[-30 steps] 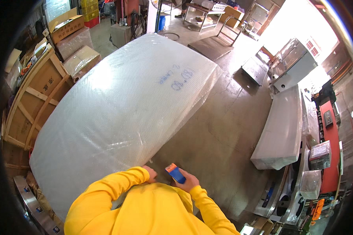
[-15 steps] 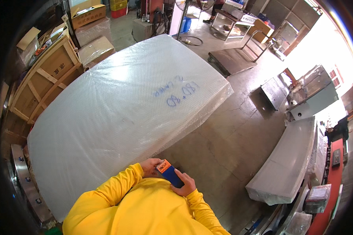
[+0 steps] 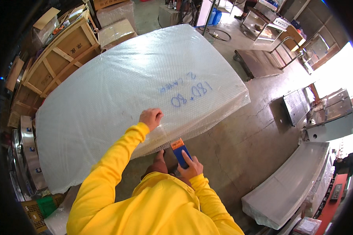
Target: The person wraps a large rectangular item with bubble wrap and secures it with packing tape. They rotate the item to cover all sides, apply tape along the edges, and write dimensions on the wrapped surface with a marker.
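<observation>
A person's yellow-sleeved right-hand grip (image 3: 190, 167) holds an oblong blue-and-orange box (image 3: 179, 150). The left-hand grip (image 3: 151, 119), curled in, is over a large, pale, bubble-wrapped slab (image 3: 94, 113) marked with blue handwriting (image 3: 201, 89). Beyond stands a flat platform trolley (image 3: 257, 64) with a metal rail.

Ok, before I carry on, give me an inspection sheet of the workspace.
Surface: bubble-wrapped package, blue writing on top.
Job's things: blue-and-orange box, in the right hand.
Clutter: wooden crate and cardboard carton beyond the package, to the left.
Hands: right one gripping the box; left hand over the package, fingers curled, contact unclear.
Cables: dark bundle at the back; what it feeds can't be seen.
Surroundings: concrete floor; platform trolley ahead, right; bright doorway far right.
</observation>
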Demonstrator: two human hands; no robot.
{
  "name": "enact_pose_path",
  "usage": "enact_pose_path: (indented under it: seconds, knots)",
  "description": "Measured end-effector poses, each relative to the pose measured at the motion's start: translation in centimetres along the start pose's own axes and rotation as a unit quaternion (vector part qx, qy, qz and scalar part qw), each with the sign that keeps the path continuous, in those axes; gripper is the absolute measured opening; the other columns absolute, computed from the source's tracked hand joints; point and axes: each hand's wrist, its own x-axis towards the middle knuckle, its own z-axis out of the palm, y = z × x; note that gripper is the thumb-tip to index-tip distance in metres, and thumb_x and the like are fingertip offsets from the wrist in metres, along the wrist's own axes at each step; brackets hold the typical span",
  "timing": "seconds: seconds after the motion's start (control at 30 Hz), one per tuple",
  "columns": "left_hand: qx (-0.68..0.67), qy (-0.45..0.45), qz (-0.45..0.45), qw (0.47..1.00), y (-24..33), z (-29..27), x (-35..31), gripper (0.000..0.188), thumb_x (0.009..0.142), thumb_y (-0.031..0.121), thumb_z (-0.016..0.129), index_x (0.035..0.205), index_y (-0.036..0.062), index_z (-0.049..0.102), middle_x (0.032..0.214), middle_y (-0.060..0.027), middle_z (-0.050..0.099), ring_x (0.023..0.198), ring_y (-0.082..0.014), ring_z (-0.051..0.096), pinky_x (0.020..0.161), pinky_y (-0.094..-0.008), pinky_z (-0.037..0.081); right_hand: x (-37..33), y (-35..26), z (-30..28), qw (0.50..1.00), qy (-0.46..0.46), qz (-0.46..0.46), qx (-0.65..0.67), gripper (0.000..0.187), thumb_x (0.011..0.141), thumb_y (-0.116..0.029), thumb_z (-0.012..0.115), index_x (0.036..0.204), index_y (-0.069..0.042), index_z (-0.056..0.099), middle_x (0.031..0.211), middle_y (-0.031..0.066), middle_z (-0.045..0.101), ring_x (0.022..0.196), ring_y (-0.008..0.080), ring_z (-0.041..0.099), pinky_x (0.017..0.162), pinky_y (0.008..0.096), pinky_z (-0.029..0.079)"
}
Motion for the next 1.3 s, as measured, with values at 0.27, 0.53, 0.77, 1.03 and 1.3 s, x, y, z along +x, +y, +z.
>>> enact_pose_path:
  seconds: [0.27, 0.53, 0.77, 1.03, 1.3]
  knots:
    - [0.048, 0.194, -0.065, 0.978, 1.5, 2.9, -2.5, 0.041, 0.093, 0.028, 0.068, 0.129, 0.0115, 0.058, 0.122, -0.0178, 0.061, 0.112, -0.0372, 0.057, 0.091, -0.0494, 0.046, 2.3, 1.0, 0.3, 0.997, -0.069, 0.039, -0.008, 0.074, 0.073, -0.031, 0.078, 0.143, -0.028, 0.056, 0.086, 0.0172, 0.064, 0.074, 0.0398, 0.066, 0.068, 0.0469, 0.057]
    - [-0.508, -0.104, -0.512, 0.685, 3.3, 15.2, -16.5, 0.032, 0.091, 0.043, 0.069, 0.093, 0.0112, 0.070, 0.087, -0.0071, 0.071, 0.080, -0.0229, 0.069, 0.070, -0.0361, 0.053, 1.8, -0.1, -1.6, 0.998, -0.054, 0.034, 0.024, 0.072, 0.073, -0.033, 0.078, 0.142, -0.031, 0.057, 0.085, 0.0170, 0.062, 0.072, 0.0390, 0.067, 0.065, 0.0476, 0.058]
    - [-0.720, 0.111, -0.493, 0.476, -1.6, 23.0, -14.9, 0.023, 0.099, 0.035, 0.060, 0.101, 0.0128, 0.067, 0.097, -0.0037, 0.072, 0.083, -0.0174, 0.064, 0.075, -0.0335, 0.051, -1.4, -0.4, -4.3, 0.998, -0.058, 0.020, 0.008, 0.069, 0.073, -0.029, 0.080, 0.140, -0.025, 0.060, 0.083, 0.0178, 0.063, 0.068, 0.0367, 0.066, 0.063, 0.0455, 0.057]
    - [-0.888, -0.046, -0.312, 0.336, 1.6, 15.8, -15.4, 0.030, 0.098, 0.033, 0.060, 0.121, 0.0149, 0.065, 0.123, -0.0023, 0.068, 0.124, -0.0257, 0.058, 0.101, -0.0496, 0.044, -4.7, 5.3, -0.2, 0.980, -0.167, 0.100, -0.034, 0.075, 0.074, -0.044, 0.076, 0.145, -0.034, 0.053, 0.093, 0.0188, 0.066, 0.081, 0.0398, 0.070, 0.072, 0.0480, 0.059]
    - [-0.498, -0.054, -0.302, 0.811, 3.2, 11.5, -14.8, 0.042, 0.096, 0.012, 0.059, 0.138, 0.0106, 0.056, 0.133, -0.0088, 0.064, 0.126, -0.0302, 0.057, 0.105, -0.0392, 0.044, 2.4, 6.2, 10.7, 0.977, -0.177, 0.112, 0.025, 0.079, 0.078, -0.048, 0.073, 0.150, -0.038, 0.045, 0.109, 0.0230, 0.065, 0.095, 0.0410, 0.068, 0.084, 0.0475, 0.057]
